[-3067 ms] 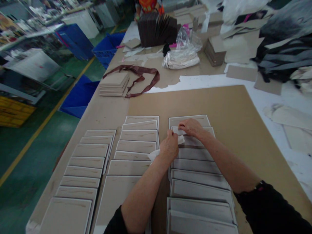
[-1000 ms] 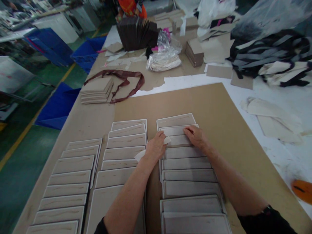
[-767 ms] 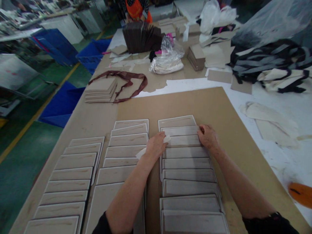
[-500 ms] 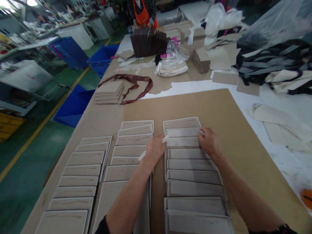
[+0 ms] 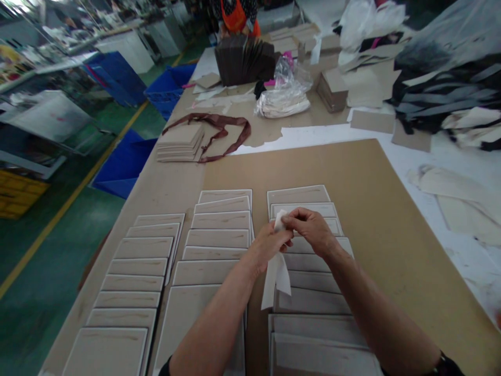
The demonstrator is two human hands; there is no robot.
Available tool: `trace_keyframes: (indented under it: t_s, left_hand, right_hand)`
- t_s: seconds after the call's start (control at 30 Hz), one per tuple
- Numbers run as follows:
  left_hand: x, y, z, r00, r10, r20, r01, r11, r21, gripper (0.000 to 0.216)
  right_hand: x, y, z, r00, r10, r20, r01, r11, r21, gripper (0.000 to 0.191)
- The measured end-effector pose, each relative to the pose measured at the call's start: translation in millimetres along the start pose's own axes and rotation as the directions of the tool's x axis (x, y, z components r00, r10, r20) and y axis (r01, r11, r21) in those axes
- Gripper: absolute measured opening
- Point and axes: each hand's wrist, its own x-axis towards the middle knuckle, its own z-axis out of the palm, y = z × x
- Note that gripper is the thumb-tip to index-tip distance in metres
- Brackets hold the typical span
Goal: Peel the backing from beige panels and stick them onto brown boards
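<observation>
My left hand and my right hand meet above the right column of overlapped grey cards. Both pinch the top end of a white strip, which hangs down in two tails over the cards. Each card is grey with a white rim. A middle column of cards and a left column of cards lie beside it, all on a brown board.
A tied stack of brown boards with a maroon ribbon lies farther up the table. A clear bag, dark folded covers and card piles crowd the far end. A person in orange stands there. Blue bins line the green floor at left.
My right hand left the card's right edge and came in to meet my left. Both lifted off the cards, and the white strip now hangs free between them.
</observation>
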Motion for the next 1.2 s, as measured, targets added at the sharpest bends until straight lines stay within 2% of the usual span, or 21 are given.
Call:
trace_keyframes:
  t_s: [0.07,0.2,0.37,0.47,0.57,0.63,0.73,0.8,0.9,0.97,1.03,1.13,1.2]
  left_hand:
    - [-2,-1,-1,1.000,-0.027,-0.006,0.026,0.997,-0.071,0.020]
    - [-2,-3,0,0.995,-0.098,0.013,0.098,0.962,-0.257,0.028]
    - [-1,-8,4,0.995,-0.088,0.035,0.094,0.965,-0.246,0.037]
    - [-1,-10,4,0.994,-0.104,0.044,0.112,0.949,-0.294,0.043]
    - [-1,-11,2,0.993,-0.106,0.049,0.117,0.927,-0.357,0.045]
    - [1,-12,1,0.993,-0.114,0.018,0.113,0.917,-0.383,0.044]
    - [5,-13,4,0.990,-0.109,-0.091,0.065,0.918,-0.390,0.044]
    - [7,-15,8,0.980,-0.091,-0.176,0.014,0.917,-0.398,0.045]
    - [11,-19,14,0.966,-0.067,-0.249,-0.047,0.904,-0.426,0.049]
    - [12,-22,20,0.960,-0.059,-0.274,-0.065,0.904,-0.422,0.050]
    - [12,-25,25,0.959,-0.059,-0.277,-0.053,0.922,-0.383,0.051]
    - [11,-29,32,0.963,-0.062,-0.263,-0.023,0.951,-0.310,0.049]
    - [10,-29,35,0.966,-0.050,-0.253,-0.024,0.960,-0.281,0.046]
  right_hand:
    - [2,1,-3,1.000,0.008,0.003,-0.008,1.000,0.001,0.033]
    - [1,0,-6,0.997,0.024,-0.073,-0.019,0.998,0.065,0.036]
    - [-3,-2,-2,0.990,0.071,0.124,-0.087,0.988,0.126,0.038]
    - [-2,-4,-6,0.995,0.016,0.103,-0.020,0.999,0.043,0.034]
    - [2,-4,-14,0.997,-0.077,0.032,0.080,0.991,-0.110,0.026]
    - [4,-3,-17,0.994,-0.106,-0.029,0.100,0.983,-0.151,0.022]
    - [3,0,-20,0.989,-0.058,-0.135,0.050,0.997,-0.057,0.027]
    - [-1,2,-19,0.987,-0.019,-0.159,0.028,0.998,0.052,0.031]
    - [-8,7,-17,0.996,0.062,-0.063,-0.048,0.978,0.204,0.029]
    - [-13,10,-15,0.993,0.111,0.030,-0.115,0.952,0.283,0.029]
    - [-16,14,-12,0.989,0.134,0.068,-0.149,0.928,0.342,0.030]
    - [-16,19,-10,0.986,0.160,0.038,-0.163,0.912,0.376,0.031]
    - [-11,21,-12,0.989,0.139,-0.050,-0.108,0.910,0.401,0.030]
